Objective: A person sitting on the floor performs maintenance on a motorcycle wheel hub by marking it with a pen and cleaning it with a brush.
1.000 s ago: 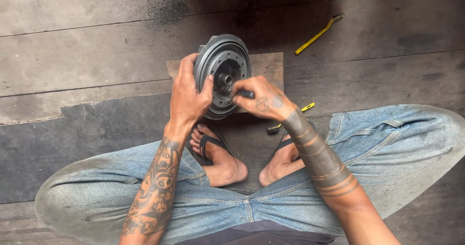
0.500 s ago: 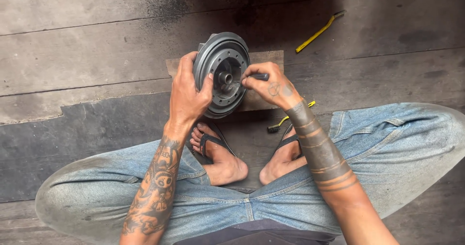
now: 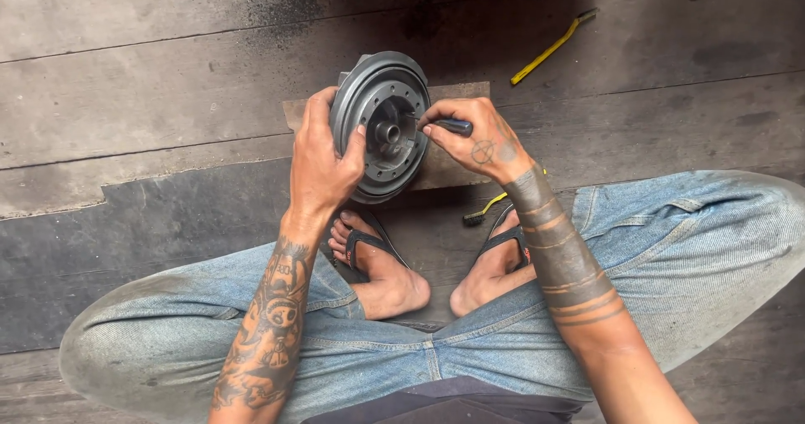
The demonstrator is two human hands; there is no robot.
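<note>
A round grey metal hub [image 3: 381,122] with a ring of holes and a central bore stands on edge, tilted toward me, over a small wooden board [image 3: 453,168]. My left hand [image 3: 323,160] grips its left rim, thumb on the face. My right hand [image 3: 474,139] holds a small black-handled tool [image 3: 449,125] whose tip points at the hub's centre from the right.
I sit cross-legged on a dark plank floor, jeans and feet in flip-flops [image 3: 381,260] just below the hub. A yellow-handled brush [image 3: 549,48] lies at the upper right. Another yellow-handled tool [image 3: 486,210] lies by my right wrist.
My right hand has drawn back from the hub's centre to its right side, with the tool now pointing in. The hub has tipped slightly; the left hand keeps its grip.
</note>
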